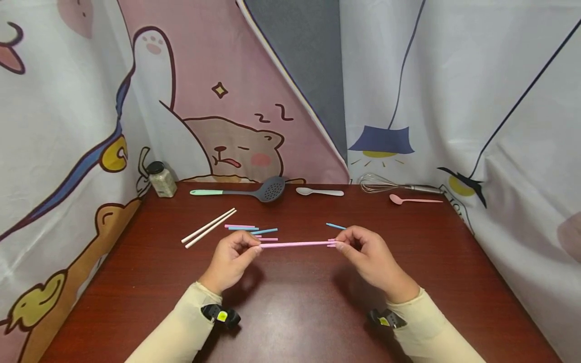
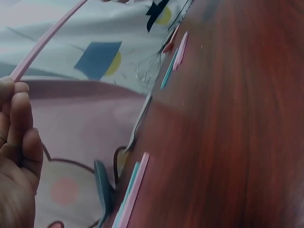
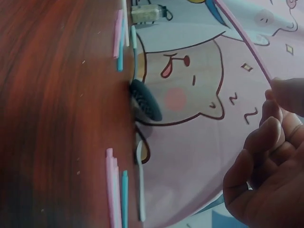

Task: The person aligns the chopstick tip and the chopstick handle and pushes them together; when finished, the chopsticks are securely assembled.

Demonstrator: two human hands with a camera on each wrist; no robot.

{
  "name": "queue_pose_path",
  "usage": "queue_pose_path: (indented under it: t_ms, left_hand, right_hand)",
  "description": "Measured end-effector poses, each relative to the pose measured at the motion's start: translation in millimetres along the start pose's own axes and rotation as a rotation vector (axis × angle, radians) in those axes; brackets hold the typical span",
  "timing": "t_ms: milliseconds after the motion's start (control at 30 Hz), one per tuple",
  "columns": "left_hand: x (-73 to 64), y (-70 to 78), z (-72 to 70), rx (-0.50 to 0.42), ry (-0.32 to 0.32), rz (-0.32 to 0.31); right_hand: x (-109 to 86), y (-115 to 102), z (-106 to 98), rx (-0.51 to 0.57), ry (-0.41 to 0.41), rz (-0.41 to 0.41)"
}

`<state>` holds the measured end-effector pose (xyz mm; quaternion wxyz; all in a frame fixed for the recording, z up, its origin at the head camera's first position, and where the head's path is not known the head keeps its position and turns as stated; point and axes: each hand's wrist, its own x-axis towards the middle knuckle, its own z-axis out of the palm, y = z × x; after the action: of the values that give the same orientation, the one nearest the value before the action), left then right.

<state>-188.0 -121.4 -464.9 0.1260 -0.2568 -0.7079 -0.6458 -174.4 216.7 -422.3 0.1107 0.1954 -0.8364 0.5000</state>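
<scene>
A long, thin pink stick (image 1: 295,244) stretches level above the table between my two hands. My left hand (image 1: 231,259) pinches its left end between thumb and fingertips; the right hand (image 1: 372,257) does the same at the other end. Beyond the left hand lie several short pink and blue sticks (image 1: 265,231). By the right fingers are a blue stick (image 1: 336,226) and pink sticks, partly hidden in the head view. In the right wrist view these pink sticks (image 3: 111,185) lie beside the blue one (image 3: 124,197), and their ends step down to narrower tips.
White chopsticks (image 1: 199,236) lie at the left of the brown table (image 1: 290,312). Along its back edge are a jar with a black lid (image 1: 162,180), a slotted ladle (image 1: 272,190), a white spoon (image 1: 322,192), a whisk (image 1: 381,184) and a pink spoon (image 1: 417,200). Printed cloth hangs behind.
</scene>
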Motion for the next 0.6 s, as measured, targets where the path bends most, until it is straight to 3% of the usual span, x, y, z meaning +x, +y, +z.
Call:
queue_pose_path:
  t_ms: [133, 367, 467, 600]
  left_hand:
    - [3.8, -11.6, -15.6, 0.007, 0.056, -0.040]
    - [10.8, -30.0, -63.5, 0.061, 0.257, -0.165]
    - [10.1, -37.7, -84.8, 0.114, 0.333, -0.221]
    - [7.3, -46.4, -110.6, 0.251, 0.416, -0.302]
  right_hand:
    - [4.1, 10, -4, -0.025, 0.037, 0.046]
    - [11.3, 36, -17, -0.066, 0.053, 0.138]
    - [12.7, 46, -22, -0.092, 0.034, 0.207]
    - [14.1, 60, -29, -0.136, 0.008, 0.297]
